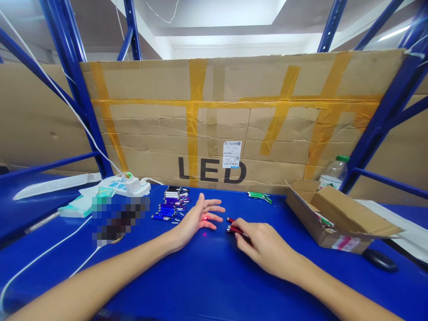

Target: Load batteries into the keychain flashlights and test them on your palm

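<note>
My right hand [267, 245] is closed around a red laser pointer [234, 230], its tip turned to the left. The end of a second red pointer [230, 220] shows just beyond my fingers; whether it is held or lies on the table cannot be made out. My left hand [197, 218] is held up with its fingers apart and nothing in it. A red light spot falls on its fingers, and another glows on the table below them. Left of that hand lies a column of pointers with small clips: black, white [172, 195], purple [171, 201] and blue [163, 217].
Several green pointers [257, 195] lie at the back. An open cardboard box [329, 238] stands at right, with a bottle [334, 171] behind it and a black mouse [380, 260] beside it. A power strip [142, 189] with cables sits at left. Taped cardboard [160, 133] walls the back.
</note>
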